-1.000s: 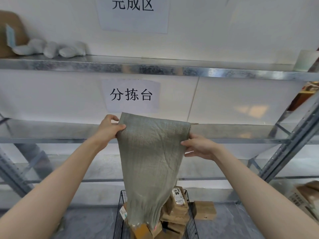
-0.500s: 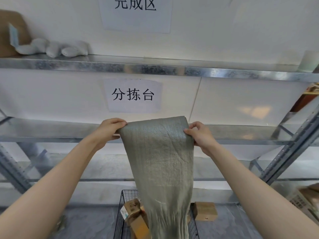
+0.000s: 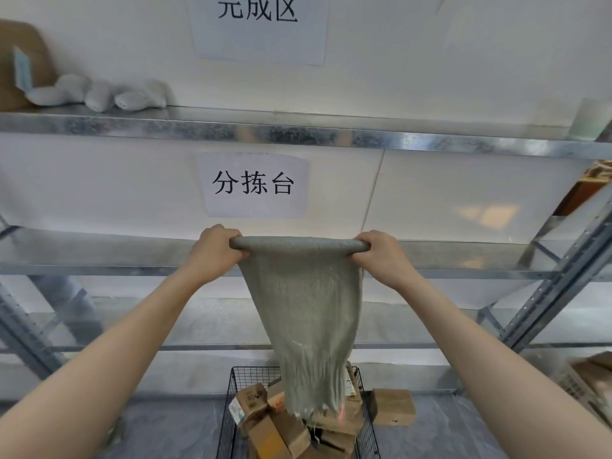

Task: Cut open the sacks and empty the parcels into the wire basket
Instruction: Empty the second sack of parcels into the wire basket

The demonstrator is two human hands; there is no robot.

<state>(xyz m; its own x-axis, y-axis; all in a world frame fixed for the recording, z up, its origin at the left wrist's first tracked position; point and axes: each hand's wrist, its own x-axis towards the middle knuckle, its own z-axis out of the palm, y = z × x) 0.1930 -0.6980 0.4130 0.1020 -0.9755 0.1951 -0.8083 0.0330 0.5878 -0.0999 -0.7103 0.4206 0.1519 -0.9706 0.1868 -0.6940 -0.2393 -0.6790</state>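
Sack point(image 3: 304, 313) hangs over basket point(image 3: 231, 402); box point(image 3: 392, 406) beside.

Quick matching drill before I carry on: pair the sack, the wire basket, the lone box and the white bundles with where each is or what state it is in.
Things:
1. sack
2. wire basket
3. lone box
4. white bundles

Places or states:
A. on the top shelf, at the left
B. on the floor, just right of the basket
C. held up by its top edge in both hands, hanging limp
D. on the floor, holding brown parcels

Pairs: 1-C, 2-D, 3-B, 4-A
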